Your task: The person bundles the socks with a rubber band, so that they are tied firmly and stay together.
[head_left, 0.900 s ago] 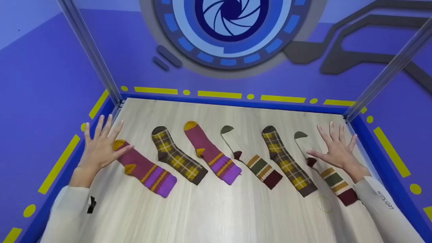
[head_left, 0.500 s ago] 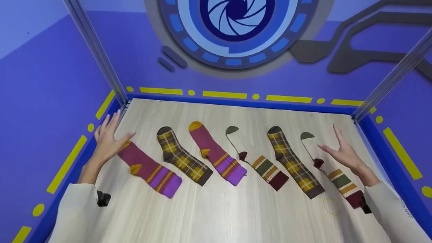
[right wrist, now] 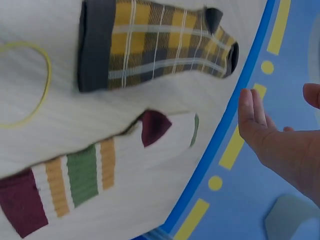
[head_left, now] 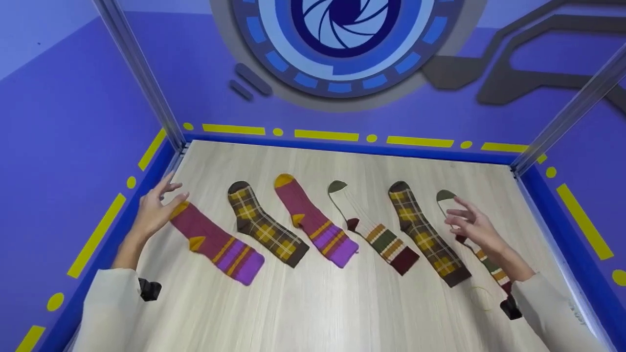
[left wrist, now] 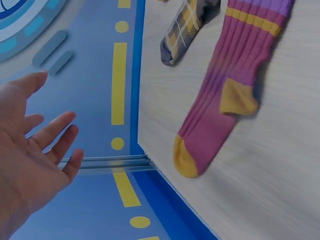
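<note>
Several socks lie in a row on the table. From left in the head view come a maroon-and-purple sock, a brown-and-yellow plaid sock, a second maroon-and-purple sock, a cream striped sock, another plaid sock and another cream striped sock. My left hand hovers by the leftmost sock's yellow toe, fingers loosely bent; the left wrist view shows it apart from the fabric. Above the rightmost sock, partly hiding it, is my right hand, fingers relaxed and holding nothing.
A thin yellow ring lies on the wood-grain table near the right-hand socks. Blue panels with yellow markings enclose the back and sides. Metal posts stand at the back corners.
Both hands have gone from spread fingers to looser, bent ones. The right hand has turned and moved slightly left over the rightmost sock. The socks lie as before; the view shifted slightly.
</note>
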Tool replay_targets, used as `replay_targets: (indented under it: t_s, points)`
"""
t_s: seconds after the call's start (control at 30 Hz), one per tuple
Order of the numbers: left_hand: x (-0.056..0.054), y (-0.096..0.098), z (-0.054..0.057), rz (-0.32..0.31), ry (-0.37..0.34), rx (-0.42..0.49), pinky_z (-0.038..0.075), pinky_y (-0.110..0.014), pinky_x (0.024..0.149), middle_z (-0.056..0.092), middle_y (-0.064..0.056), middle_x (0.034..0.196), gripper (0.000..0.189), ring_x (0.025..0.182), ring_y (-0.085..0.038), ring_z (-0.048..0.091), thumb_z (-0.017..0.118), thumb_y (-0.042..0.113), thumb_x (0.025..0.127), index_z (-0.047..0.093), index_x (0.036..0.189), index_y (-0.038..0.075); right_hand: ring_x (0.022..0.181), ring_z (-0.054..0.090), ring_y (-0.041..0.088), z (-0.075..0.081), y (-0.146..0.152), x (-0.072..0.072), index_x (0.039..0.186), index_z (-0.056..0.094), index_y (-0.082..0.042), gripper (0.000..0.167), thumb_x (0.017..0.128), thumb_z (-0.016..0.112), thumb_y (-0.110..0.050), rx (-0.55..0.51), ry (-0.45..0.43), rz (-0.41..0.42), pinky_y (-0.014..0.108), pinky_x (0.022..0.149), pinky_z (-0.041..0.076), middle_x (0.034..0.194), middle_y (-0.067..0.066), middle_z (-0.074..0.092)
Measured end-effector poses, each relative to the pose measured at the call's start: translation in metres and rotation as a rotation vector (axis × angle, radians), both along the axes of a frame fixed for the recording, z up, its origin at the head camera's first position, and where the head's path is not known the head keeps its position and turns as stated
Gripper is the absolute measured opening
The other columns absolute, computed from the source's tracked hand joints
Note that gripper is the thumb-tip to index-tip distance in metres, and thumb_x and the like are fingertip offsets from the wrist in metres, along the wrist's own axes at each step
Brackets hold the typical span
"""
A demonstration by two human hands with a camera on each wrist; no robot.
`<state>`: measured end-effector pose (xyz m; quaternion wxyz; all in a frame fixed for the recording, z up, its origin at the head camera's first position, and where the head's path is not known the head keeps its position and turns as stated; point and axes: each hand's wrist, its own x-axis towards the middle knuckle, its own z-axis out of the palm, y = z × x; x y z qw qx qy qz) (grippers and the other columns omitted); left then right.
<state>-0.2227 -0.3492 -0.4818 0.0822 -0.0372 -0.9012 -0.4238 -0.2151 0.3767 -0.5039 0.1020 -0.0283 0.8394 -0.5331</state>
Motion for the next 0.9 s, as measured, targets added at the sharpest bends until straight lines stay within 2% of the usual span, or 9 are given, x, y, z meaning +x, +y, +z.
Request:
replay_targets:
  t_s: [0.23,0.27,0.37,0.43,0.53,0.63,0.73,0.83,0.9]
  points:
    - [0.002,-0.002,-0.015,0.026,-0.017,0.003,0.043,-0.056,0.107,0.063,-0.031,0.132,0.061,0.132,-0.044,0.053,0.061,0.017,0.102,0.037,0.155,-0.001,0.094,0.067,-0.001,-0.022,-0.044,0.007,0.152,0.033,0.009,0.056,0.105,0.054,-0.013,-0.042,-0.004,0.104,0.023,0.08,0.058,0.131,0.033,0.058]
    - [0.003,-0.003,-0.017,0.031,-0.02,-0.001,0.045,-0.052,0.105,0.064,-0.031,0.131,0.061,0.13,-0.043,0.054,0.061,0.018,0.102,0.038,0.155,-0.001,0.094,0.068,0.0,-0.025,-0.051,0.008,0.151,0.035,0.01,0.054,0.105,0.055,-0.013,-0.056,-0.004,0.13,0.025,0.08,0.059,0.127,0.03,0.061]
    - [0.003,-0.006,-0.026,0.047,-0.035,-0.013,0.048,-0.029,0.097,0.065,-0.03,0.129,0.06,0.126,-0.042,0.057,0.061,0.019,0.102,0.04,0.153,-0.002,0.093,0.069,0.003,-0.032,-0.074,0.01,0.147,0.039,0.013,0.052,0.104,0.056,-0.011,-0.09,-0.006,0.216,0.028,0.08,0.059,0.12,0.023,0.064]
    - [0.004,-0.008,-0.031,0.049,-0.053,-0.017,0.046,-0.016,0.088,0.065,-0.03,0.129,0.059,0.123,-0.043,0.058,0.06,0.02,0.102,0.04,0.153,-0.003,0.093,0.07,0.006,-0.035,-0.09,0.012,0.145,0.04,0.015,0.05,0.104,0.055,-0.008,-0.106,-0.006,0.276,0.031,0.082,0.06,0.118,0.026,0.065]
    - [0.006,-0.011,-0.039,0.048,-0.079,-0.012,0.042,-0.007,0.08,0.064,-0.033,0.129,0.059,0.12,-0.047,0.059,0.059,0.02,0.103,0.039,0.153,-0.004,0.092,0.072,0.014,-0.039,-0.116,0.015,0.143,0.043,0.015,0.048,0.103,0.057,-0.008,-0.112,-0.018,0.336,0.037,0.082,0.061,0.118,0.034,0.065]
    - [0.007,-0.014,-0.047,0.058,-0.1,-0.032,0.046,-0.014,0.081,0.063,-0.034,0.129,0.059,0.119,-0.048,0.06,0.059,0.02,0.103,0.039,0.152,-0.005,0.097,0.073,0.032,-0.044,-0.144,0.019,0.142,0.045,0.013,0.046,0.103,0.057,-0.01,-0.123,-0.046,0.39,0.046,0.086,0.061,0.121,0.04,0.062]
    - [0.006,-0.015,-0.055,0.083,-0.12,-0.046,0.052,-0.033,0.093,0.062,-0.035,0.128,0.057,0.123,-0.049,0.057,0.059,0.016,0.103,0.041,0.151,-0.007,0.104,0.068,0.046,-0.049,-0.174,0.023,0.141,0.049,0.01,0.044,0.103,0.057,-0.011,-0.149,-0.074,0.432,0.055,0.09,0.058,0.122,0.039,0.062]
    - [0.006,-0.016,-0.063,0.119,-0.136,-0.034,0.046,-0.054,0.105,0.061,-0.037,0.128,0.054,0.126,-0.05,0.054,0.059,0.012,0.102,0.042,0.148,-0.009,0.105,0.066,0.05,-0.056,-0.204,0.026,0.139,0.051,0.01,0.041,0.103,0.056,-0.009,-0.172,-0.095,0.478,0.057,0.09,0.057,0.121,0.037,0.064]
    - [0.005,-0.017,-0.067,0.143,-0.147,-0.021,0.041,-0.059,0.109,0.059,-0.038,0.128,0.052,0.126,-0.051,0.052,0.059,0.009,0.101,0.043,0.147,-0.01,0.103,0.067,0.05,-0.06,-0.224,0.028,0.138,0.052,0.011,0.04,0.103,0.055,-0.007,-0.173,-0.089,0.51,0.055,0.089,0.058,0.12,0.036,0.065]
